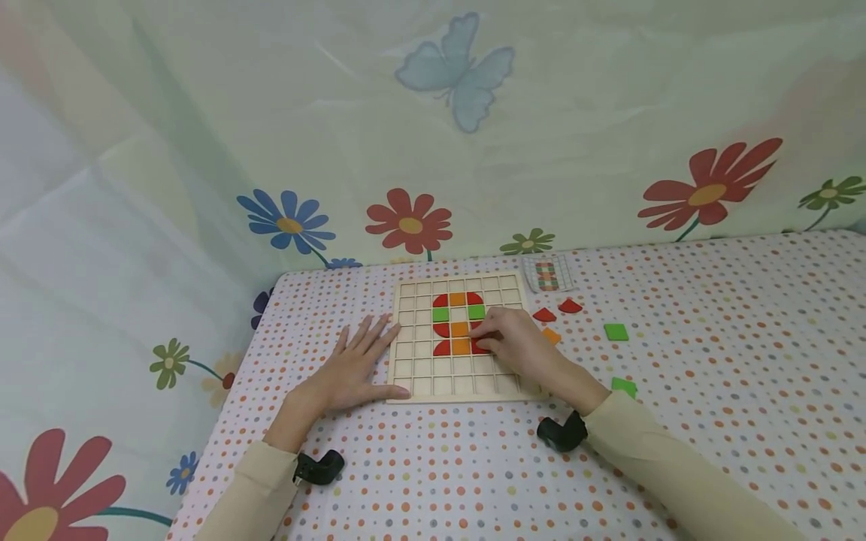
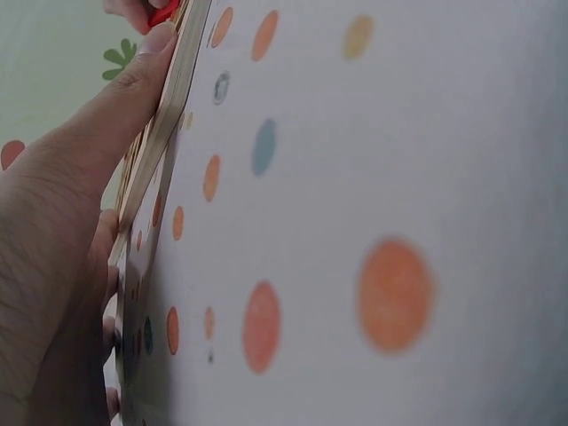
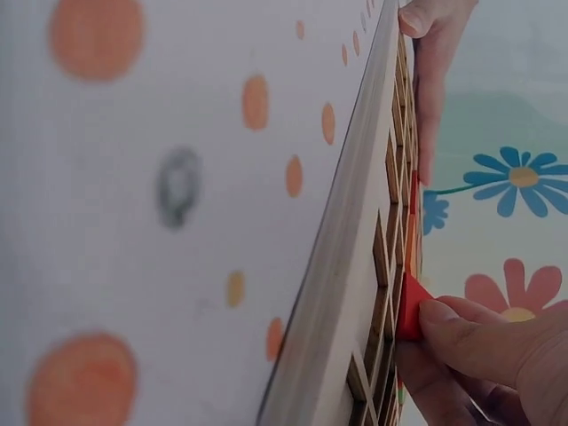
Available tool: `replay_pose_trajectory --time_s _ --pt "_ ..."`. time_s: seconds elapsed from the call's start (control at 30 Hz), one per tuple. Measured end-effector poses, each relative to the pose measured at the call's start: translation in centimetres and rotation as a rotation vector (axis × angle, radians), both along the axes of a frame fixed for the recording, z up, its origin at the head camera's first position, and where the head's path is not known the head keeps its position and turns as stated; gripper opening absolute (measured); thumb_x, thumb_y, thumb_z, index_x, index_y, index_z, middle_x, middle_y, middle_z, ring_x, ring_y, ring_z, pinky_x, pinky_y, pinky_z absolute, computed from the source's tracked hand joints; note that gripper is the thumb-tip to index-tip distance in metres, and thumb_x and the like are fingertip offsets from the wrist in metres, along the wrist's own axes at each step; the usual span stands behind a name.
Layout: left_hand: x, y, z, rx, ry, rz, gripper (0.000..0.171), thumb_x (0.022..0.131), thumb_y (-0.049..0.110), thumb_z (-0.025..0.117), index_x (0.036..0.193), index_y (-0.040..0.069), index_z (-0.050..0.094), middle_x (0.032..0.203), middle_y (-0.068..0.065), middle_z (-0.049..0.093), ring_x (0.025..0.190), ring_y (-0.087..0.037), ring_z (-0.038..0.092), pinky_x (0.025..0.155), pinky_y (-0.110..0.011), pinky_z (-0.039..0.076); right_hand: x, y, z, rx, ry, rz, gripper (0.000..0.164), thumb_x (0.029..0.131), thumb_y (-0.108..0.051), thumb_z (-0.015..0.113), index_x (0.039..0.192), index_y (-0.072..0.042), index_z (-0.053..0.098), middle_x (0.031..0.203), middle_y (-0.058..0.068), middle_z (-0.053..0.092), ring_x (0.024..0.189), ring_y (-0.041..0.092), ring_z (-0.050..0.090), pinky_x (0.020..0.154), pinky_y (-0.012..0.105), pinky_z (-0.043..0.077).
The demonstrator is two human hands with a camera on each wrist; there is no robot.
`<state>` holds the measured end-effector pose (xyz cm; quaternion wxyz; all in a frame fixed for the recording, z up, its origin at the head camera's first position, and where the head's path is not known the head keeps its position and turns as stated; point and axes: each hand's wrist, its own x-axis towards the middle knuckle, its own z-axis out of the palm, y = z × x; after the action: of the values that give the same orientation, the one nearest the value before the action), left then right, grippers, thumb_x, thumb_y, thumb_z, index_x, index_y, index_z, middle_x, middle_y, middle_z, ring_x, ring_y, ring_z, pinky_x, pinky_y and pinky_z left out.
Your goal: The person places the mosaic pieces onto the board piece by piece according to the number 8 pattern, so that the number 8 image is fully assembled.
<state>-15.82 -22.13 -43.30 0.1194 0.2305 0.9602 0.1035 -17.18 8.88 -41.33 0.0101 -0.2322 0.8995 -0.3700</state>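
At the right fingertips [image 3: 437, 314]: red piece [image 3: 411, 309]

Right hand [image 1: 519, 343], nearer: pinches piece at board [image 1: 443, 388]; long axis and seating unclear. Orange squares [image 1: 461, 346]: just left of fingertips. Left hand [image 1: 348, 376]: fingers spread straight, at board's left edge.

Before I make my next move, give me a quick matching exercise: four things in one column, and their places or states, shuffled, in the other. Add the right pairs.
Things:
1. Left hand
2. Wooden board
3. Right hand
4. Printed card

Places and states:
A. Pinching a red piece
B. On the dotted cloth, by the board's far right corner
C. Fingers spread, at the board's left edge
D. Set with red, orange and green pieces

Right pairs: 1-C, 2-D, 3-A, 4-B.
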Motion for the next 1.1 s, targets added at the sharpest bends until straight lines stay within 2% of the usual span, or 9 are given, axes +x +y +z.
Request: replay_pose_trajectory --time_s 0.17,0.33,0.6,0.73,0.93,1.0,1.1 --pt "0.0 0.0 0.2 0.02 0.008 -0.002 0.11 0.088 0.072 0.066 0.17 0.019 0.015 0.177 -0.006 0.004 0.162 -0.035 -0.002 0.126 -0.064 -0.001 0.0 -0.3 0.4 0.047 -0.001 -0.002 0.016 0.09 0.008 0.076 0.104 0.002 0.082 0.088 0.003 0.067 0.084 0.018 0.061 0.076 0.029 0.058" --pt "0.0 0.0 0.2 0.02 0.01 -0.006 0.109 0.089 0.072 0.066 0.17 0.019 0.015 0.177 -0.005 0.003 0.162 -0.035 -0.002 0.126 -0.064 0.0 0.2 -0.6 0.6 0.083 -0.011 -0.014 0.014 0.092 0.009 0.073 0.102 0.003 0.082 0.09 0.004 0.066 0.089 0.02 0.064 0.081 0.033 0.06" --pt "0.3 0.0 0.1 0.029 0.018 -0.007 0.109 0.088 0.072 0.067 0.17 0.018 0.017 0.177 -0.006 0.006 0.162 -0.036 0.0 0.126 -0.065 0.001 0.5 -0.5 0.1 0.078 0.009 -0.017 0.012 0.091 0.007 0.076 0.097 0.0 0.083 0.086 0.001 0.064 0.084 0.017 0.06 0.073 0.027 0.055" --pt "0.3 0.1 0.1 0.022 0.014 -0.004 0.109 0.088 0.073 0.066 0.17 0.019 0.017 0.177 -0.006 0.005 0.162 -0.035 -0.001 0.126 -0.064 0.0 0.5 -0.1 0.0 0.065 0.028 0.013 0.011 0.089 0.007 0.078 0.097 0.0 0.083 0.088 0.002 0.067 0.085 0.018 0.063 0.075 0.029 0.058" --pt "0.2 0.1 0.0 0.015 0.006 0.003 0.11 0.088 0.074 0.065 0.17 0.02 0.016 0.177 -0.005 0.005 0.162 -0.035 -0.001 0.127 -0.063 0.0 0.3 2.2 0.4 -0.004 -0.008 0.09 0.014 0.09 0.005 0.078 0.101 -0.003 0.082 0.099 0.003 0.075 0.093 0.02 0.069 0.082 0.035 0.061" --pt "0.2 0.1 0.0 0.013 0.003 0.006 0.109 0.088 0.074 0.065 0.17 0.02 0.016 0.177 -0.005 0.005 0.162 -0.035 -0.001 0.127 -0.063 0.0 0.4 3.4 0.7 0.003 -0.01 0.08 0.015 0.091 0.004 0.078 0.103 -0.004 0.082 0.102 0.003 0.075 0.094 0.02 0.068 0.083 0.037 0.061" --pt "0.2 0.1 0.2 0.01 0.0 0.006 0.109 0.088 0.074 0.065 0.17 0.02 0.016 0.177 -0.005 0.005 0.162 -0.035 -0.001 0.127 -0.063 0.0 0.7 5.6 1.0 0.036 0.033 0.023 0.016 0.09 0.002 0.079 0.104 -0.005 0.081 0.104 0.004 0.074 0.094 0.022 0.068 0.082 0.04 0.059"
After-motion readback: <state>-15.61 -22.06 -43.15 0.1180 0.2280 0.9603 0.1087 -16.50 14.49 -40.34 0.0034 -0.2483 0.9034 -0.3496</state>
